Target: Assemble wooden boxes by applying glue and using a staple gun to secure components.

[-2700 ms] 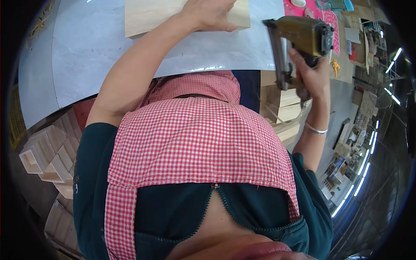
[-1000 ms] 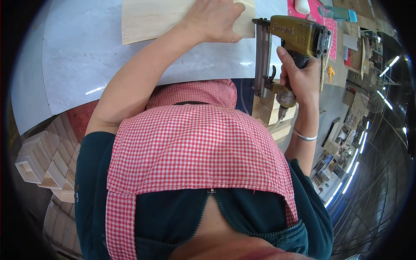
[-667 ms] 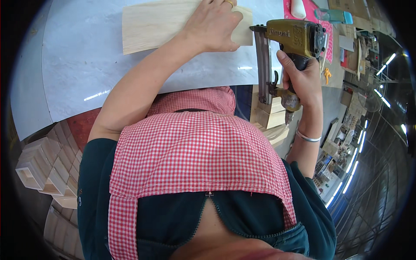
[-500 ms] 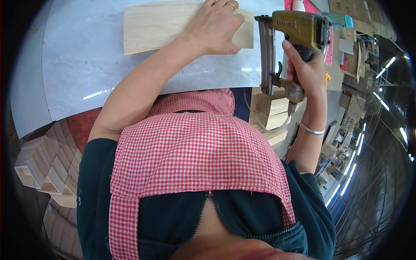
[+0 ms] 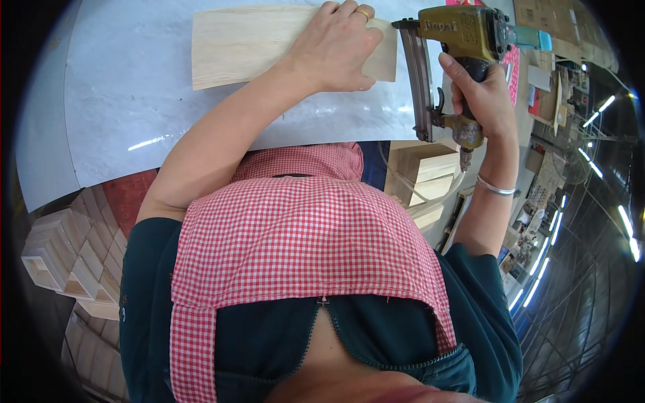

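A pale wooden board [image 5: 242,47] lies on the light tabletop, its long side running left to right. My left hand [image 5: 339,47] is closed over its right half, with the thumb at the near edge and the other fingers reaching over the far edge. What lies beneath the board is hidden. Wrapped round the grip of a brass-coloured pneumatic nail gun [image 5: 460,32] is my right hand [image 5: 485,97]. The gun's nose meets the board's far right corner, or nearly so; contact cannot be made out. Its long magazine [image 5: 420,87] slants past the board's right end.
The shiny tabletop [image 5: 121,107] curves toward me. Stacked wooden boxes [image 5: 67,248] stand below at the left, and more wooden pieces [image 5: 423,174] sit below at the right. An air hose [image 5: 440,198] hangs from the gun. Cardboard [image 5: 537,13] and shelves are farther right.
The nail gun has tilted, its nose shifting slightly left to the board's corner while its lower end swung right. My right hand moved right with it. Board and left hand slid slightly nearer.
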The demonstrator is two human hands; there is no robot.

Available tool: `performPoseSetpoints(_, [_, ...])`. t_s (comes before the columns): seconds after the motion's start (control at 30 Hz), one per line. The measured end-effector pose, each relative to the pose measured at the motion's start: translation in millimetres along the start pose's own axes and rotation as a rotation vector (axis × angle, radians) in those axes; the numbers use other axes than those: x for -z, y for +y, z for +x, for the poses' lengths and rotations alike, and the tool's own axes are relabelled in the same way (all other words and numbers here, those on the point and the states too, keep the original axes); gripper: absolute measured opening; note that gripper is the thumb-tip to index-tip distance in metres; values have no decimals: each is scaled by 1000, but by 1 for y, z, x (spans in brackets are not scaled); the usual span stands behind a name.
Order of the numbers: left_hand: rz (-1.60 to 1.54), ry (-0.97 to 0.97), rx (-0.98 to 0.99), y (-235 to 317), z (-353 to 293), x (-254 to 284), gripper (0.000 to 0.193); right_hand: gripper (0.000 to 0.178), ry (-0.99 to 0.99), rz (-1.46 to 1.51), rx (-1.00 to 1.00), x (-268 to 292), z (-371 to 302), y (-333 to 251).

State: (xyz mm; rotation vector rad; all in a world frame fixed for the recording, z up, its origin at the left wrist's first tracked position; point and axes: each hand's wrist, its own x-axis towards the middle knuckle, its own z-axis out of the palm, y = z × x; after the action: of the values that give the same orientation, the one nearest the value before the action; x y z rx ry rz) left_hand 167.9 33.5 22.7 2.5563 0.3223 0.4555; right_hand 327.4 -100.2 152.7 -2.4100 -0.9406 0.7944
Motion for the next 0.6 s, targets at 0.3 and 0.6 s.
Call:
performPoseSetpoints(0.3, [-12, -95, 22, 0, -5, 8, 52, 37, -119, -141, 6, 24, 23, 1])
performPoseSetpoints(0.6, [173, -354, 286, -18, -77, 104, 62, 34, 65, -28, 12, 23, -41, 32])
